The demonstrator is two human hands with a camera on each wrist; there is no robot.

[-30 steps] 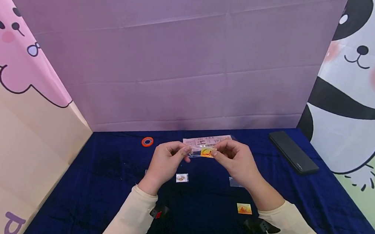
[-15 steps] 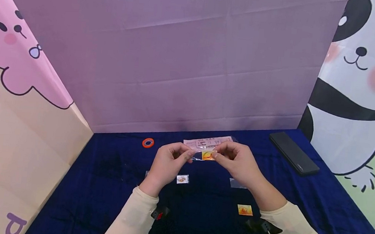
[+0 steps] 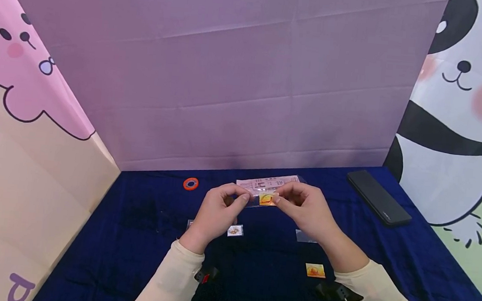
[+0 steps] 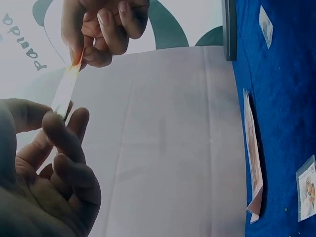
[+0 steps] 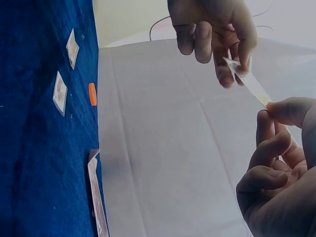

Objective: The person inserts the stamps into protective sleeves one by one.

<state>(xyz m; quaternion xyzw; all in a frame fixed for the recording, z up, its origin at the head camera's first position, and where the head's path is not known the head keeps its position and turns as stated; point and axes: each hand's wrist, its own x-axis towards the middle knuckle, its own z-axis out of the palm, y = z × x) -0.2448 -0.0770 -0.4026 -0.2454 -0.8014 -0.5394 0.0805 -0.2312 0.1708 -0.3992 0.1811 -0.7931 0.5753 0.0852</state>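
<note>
Above the table my two hands hold a small clear plastic sleeve (image 5: 254, 88) stretched between them, with a small yellow-orange stamp-like picture (image 3: 266, 199) at its right end. My left hand (image 3: 221, 212) pinches the clear left end between thumb and fingers. My right hand (image 3: 305, 207) pinches the right end at the yellow picture. Seen edge-on in the left wrist view, the sleeve (image 4: 66, 91) slants between the hands' fingertips. Whether the picture lies fully inside the sleeve, I cannot tell. Behind the hands lies a pink printed paper strip (image 3: 270, 182), partly hidden.
On the blue cloth (image 3: 143, 237) lie a sleeved stamp (image 3: 235, 230), another partly behind my left wrist, a clear sleeve (image 3: 304, 236) by my right wrist, and a yellow picture piece (image 3: 315, 270). An orange tape roll (image 3: 191, 183) lies back left, a black case (image 3: 379, 197) at right.
My left fingers have shifted slightly on the sleeve's left end, and a lower finger now extends down. The right hand keeps its pinch. The view has shifted very slightly.
</note>
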